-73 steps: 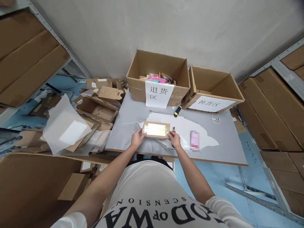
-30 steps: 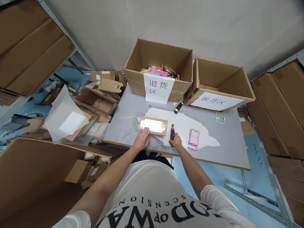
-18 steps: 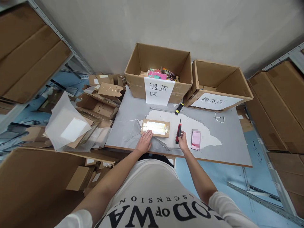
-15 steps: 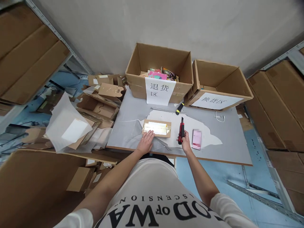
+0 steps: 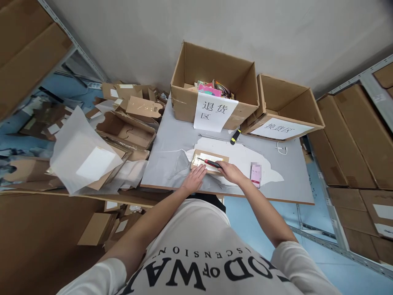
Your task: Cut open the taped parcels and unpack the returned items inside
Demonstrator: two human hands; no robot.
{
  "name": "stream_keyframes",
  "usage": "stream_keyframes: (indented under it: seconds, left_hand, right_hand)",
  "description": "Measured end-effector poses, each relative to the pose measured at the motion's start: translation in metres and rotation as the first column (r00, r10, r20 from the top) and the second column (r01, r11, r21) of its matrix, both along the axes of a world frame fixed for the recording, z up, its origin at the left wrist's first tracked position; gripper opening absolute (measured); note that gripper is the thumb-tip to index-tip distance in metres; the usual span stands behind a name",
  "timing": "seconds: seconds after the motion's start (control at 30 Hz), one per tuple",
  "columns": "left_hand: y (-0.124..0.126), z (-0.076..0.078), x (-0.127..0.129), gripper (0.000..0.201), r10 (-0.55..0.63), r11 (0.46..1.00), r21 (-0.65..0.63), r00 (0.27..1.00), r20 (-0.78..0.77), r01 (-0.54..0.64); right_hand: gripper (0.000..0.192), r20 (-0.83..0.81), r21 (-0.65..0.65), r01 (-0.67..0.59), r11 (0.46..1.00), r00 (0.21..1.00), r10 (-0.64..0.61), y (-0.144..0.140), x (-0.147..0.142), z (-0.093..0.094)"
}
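Near the front edge of the grey table [image 5: 297,184], my left hand [image 5: 195,178] lies with fingers close together on the near left side of the parcel [image 5: 205,155]; my right hand [image 5: 229,171] has its fingers closed round a red-and-black cutter [image 5: 211,163] over the parcel, its tip pointing left. I can't tell whether the blade touches. Past the phone [image 5: 255,175], tabletop runs to the right edge. Behind, the left carton [image 5: 217,61] reads 退货区, the right carton [image 5: 287,90] 换货区. My shirt [image 5: 190,237] shows "OF"; the parcel's label [image 5: 216,156] is too small to read.
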State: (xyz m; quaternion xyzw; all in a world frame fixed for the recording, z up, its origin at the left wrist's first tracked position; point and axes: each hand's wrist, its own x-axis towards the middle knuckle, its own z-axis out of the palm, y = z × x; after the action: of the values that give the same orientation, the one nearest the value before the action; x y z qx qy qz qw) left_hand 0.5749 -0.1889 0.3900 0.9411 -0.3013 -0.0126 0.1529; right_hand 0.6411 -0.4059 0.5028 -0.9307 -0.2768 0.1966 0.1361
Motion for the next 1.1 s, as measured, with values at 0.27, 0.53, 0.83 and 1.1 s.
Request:
stream_keyframes:
  seconds: [0.27,0.53,0.83,1.1]
  left_hand:
    - [0.001,0.0,0.001,0.069,-0.013,1.0,0.0,1.0,-0.018,0.013]
    - [0.003,0.005,0.004,0.066,-0.026,1.0,0.001,1.0,-0.017,0.026]
    - [0.003,0.013,0.006,0.075,-0.026,0.999,0.023,1.0,-0.009,0.026]
    - [0.003,0.007,0.006,0.082,-0.046,0.998,0.04,0.998,-0.042,0.047]
  right_hand:
    - [0.038,-0.013,-0.293,-0.109,0.95,0.994,0.11,0.033,0.031,0.022]
    - [0.035,-0.016,-0.367,-0.163,0.916,0.986,0.169,0.039,0.032,0.024]
    - [0.044,0.016,-0.441,-0.168,0.882,0.981,0.195,0.04,0.03,0.016]
    - [0.045,0.022,-0.433,-0.191,0.881,0.975,0.222,0.045,0.029,0.02]
